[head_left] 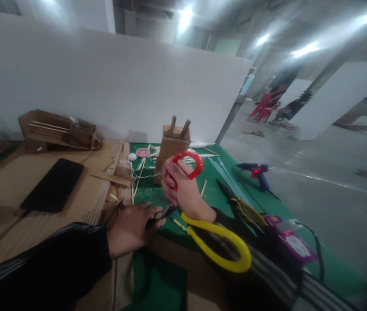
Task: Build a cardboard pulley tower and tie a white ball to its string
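My right hand (pixel 183 185) is closed around scissors with one red loop (pixel 196 162) and one yellow loop (pixel 244 255). The red loop stands up above my fingers, while the yellow one hangs over my dark sleeve. A dark blade (pixel 168 211) points down and left toward my left hand (pixel 131 226). That hand is low over the cardboard's edge, its fingers bent around a small dark thing (pixel 151 223) that I cannot make out. Just beyond my right hand stands an upright cardboard box (pixel 172 149) with two strips sticking up from its top. White string (pixel 147 176) runs toward the box.
Cardboard sheets (pixel 76 242) cover the left side, with a black phone (pixel 53 185) on them. A cardboard model (pixel 53 131) stands behind. At right lie long-nose pliers (pixel 241 203), a glue gun (pixel 256 171) and a purple power strip (pixel 290 239). Thin sticks (pixel 139 177) are scattered on the green table.
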Motion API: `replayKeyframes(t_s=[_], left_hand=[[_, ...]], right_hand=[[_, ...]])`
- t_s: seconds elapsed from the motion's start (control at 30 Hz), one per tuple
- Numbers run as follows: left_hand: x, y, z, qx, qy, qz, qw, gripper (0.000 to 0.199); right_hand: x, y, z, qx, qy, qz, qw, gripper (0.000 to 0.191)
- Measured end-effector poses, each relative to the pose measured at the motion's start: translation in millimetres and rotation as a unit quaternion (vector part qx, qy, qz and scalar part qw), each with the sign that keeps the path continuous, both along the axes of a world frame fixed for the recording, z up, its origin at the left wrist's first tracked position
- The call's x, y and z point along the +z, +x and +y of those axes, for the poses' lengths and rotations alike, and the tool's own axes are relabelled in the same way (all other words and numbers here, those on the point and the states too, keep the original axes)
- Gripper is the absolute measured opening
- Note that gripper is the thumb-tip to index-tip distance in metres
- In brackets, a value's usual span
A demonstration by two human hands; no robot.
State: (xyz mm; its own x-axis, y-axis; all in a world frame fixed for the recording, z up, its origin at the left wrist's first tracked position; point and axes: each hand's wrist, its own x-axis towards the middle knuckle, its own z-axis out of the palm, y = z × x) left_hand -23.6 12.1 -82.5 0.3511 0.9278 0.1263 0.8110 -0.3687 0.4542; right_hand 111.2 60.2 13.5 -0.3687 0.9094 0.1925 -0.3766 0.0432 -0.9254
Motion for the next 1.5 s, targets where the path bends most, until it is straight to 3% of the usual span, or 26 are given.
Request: replayKeyframes(t_s=[0.73,0.93,1.17,1.37,1.5], left_hand=[[-1.9,1.2,6.3,0.040,0.017,0.015,0.999,0.020],[2.0,-1.7,3.4,-0.008,0.019,0.017,1.000,0.020],[3.8,-0.8,6.9,0.037,0.047,0.048,0.997,0.022],[7.5,-3.6,3.8,-0.004,0.045,0.047,0.998,0.021],[7.5,-4.0,7.9,0.038,0.013,0.042,0.998,0.020]], right_hand=[[-1.7,-8.3,3.3,-0.006,-0.004,-0.004,1.000,0.036],[-1.2,-8.2,5.2,-0.002,-0.001,-0.004,1.000,0.032],[-1.5,-12.2,7.5,-0.004,0.002,-0.002,1.000,0.029],[-3.1,-13.8,8.3,-0.004,0.010,0.005,1.000,0.029],[-7.8,-14.9,10.3,-0.010,0.023,-0.003,1.000,0.029]])
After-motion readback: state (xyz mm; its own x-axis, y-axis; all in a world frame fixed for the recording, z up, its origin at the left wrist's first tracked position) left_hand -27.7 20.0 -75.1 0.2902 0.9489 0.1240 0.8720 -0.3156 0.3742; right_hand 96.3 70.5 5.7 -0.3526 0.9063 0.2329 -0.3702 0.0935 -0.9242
